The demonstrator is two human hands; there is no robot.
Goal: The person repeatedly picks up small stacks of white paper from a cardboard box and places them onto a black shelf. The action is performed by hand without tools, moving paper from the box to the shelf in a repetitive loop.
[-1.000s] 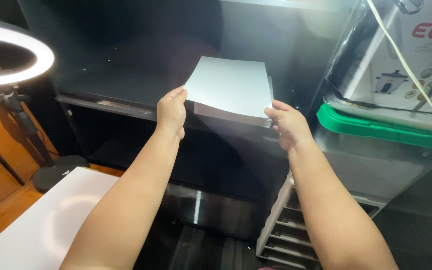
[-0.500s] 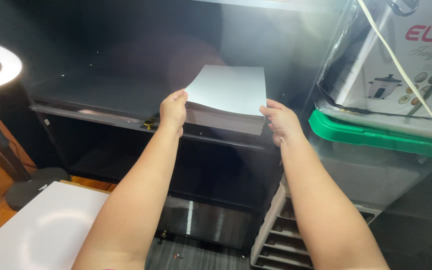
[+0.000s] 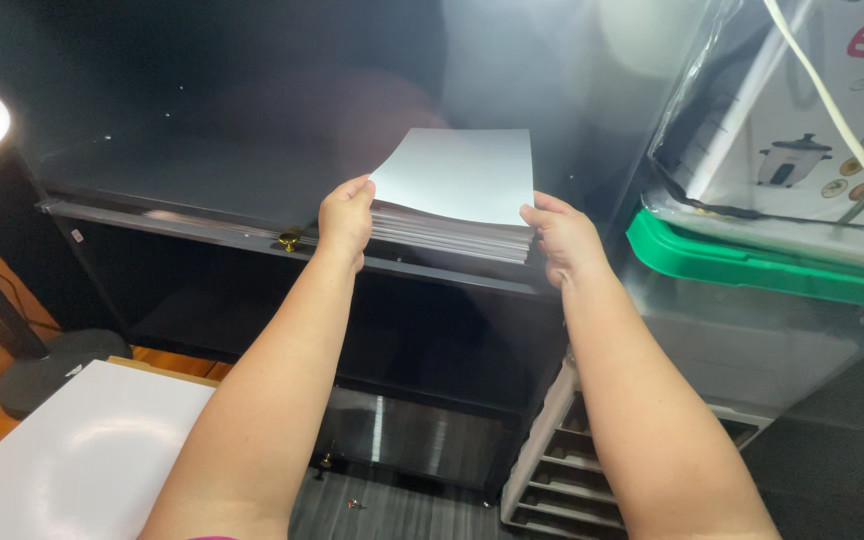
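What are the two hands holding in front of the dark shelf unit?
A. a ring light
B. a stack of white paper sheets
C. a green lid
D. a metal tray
B: the left hand and the right hand each grip one side of a stack of white paper sheets, its layered edges showing.

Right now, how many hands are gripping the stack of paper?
2: the left hand grips the left edge of the paper stack, and the right hand grips its right edge. No other hands show.
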